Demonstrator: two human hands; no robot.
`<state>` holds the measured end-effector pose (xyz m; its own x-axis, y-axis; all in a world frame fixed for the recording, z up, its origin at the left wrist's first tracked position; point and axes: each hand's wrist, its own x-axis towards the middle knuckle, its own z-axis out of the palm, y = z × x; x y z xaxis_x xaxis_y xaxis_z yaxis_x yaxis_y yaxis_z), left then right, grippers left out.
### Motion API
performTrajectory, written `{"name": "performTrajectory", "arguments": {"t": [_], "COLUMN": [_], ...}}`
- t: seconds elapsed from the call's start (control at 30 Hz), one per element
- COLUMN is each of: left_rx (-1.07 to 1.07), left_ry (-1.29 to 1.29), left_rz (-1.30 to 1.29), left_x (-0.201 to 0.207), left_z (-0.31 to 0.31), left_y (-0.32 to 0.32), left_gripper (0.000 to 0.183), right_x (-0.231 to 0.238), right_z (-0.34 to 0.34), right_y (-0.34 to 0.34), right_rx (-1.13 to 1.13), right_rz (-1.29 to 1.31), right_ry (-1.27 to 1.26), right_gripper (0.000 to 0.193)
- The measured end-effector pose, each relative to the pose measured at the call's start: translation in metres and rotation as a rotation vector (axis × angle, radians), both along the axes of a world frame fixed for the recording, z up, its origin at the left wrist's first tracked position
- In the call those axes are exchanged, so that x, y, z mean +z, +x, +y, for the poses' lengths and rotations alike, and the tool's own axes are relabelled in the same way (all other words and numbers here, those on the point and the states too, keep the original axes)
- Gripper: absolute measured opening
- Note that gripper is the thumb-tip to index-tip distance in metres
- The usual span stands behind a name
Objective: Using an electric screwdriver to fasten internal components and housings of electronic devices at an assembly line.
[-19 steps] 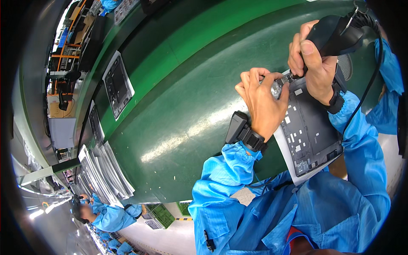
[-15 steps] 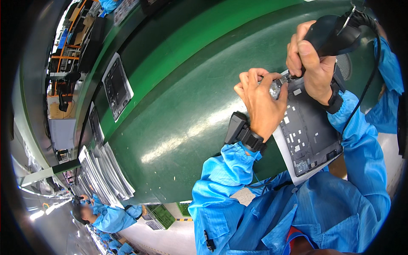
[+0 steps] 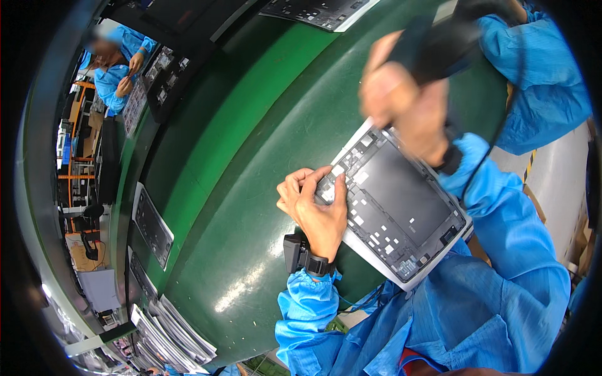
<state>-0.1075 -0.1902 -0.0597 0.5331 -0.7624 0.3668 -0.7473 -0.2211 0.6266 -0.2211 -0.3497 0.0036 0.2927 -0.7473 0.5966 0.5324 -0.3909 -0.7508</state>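
A flat black tablet housing (image 3: 401,194) with many small white pads lies on a white backing sheet (image 3: 370,250), its lower end close to my body. My left hand (image 3: 316,210) grips its left edge near the far corner, with thumb and index finger pressed there beside a white pad. Above the far end, my right hand (image 3: 407,103) is closed around a dark corded handheld tool (image 3: 439,44) that looks like an electric screwdriver. Hand and tool are smeared by motion, and the tool's tip cannot be made out.
Similar black panels lie on the bright green strip, one (image 3: 153,225) at left and another (image 3: 320,12) at the top. White sheets (image 3: 172,338) are stacked at lower left. A co-worker's blue sleeve (image 3: 533,81) is close at right; another person (image 3: 119,69) works at upper left.
My right hand has lifted away from my left fingers, taking the tool left and up. The housing and my left hand sit further left in the view, which has turned.
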Motion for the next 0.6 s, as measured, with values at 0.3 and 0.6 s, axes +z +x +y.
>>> {"name": "performTrajectory", "arguments": {"t": [0.3,0.6], "left_rx": [-0.012,-0.014], "left_ry": [0.001,0.011], "left_rz": [-0.015,-0.007], "left_x": [0.001,0.002], "left_z": [-0.006,-0.004], "left_y": [-0.001,-0.001], "left_gripper": [0.025,0.025], "right_x": [0.001,-0.01], "right_z": [-0.042,-0.045], "right_y": [-0.055,-0.055], "right_rx": [-0.16,-0.143], "right_rz": [0.006,0.085], "right_ry": [0.034,0.026], "right_gripper": [0.022,0.025]}}
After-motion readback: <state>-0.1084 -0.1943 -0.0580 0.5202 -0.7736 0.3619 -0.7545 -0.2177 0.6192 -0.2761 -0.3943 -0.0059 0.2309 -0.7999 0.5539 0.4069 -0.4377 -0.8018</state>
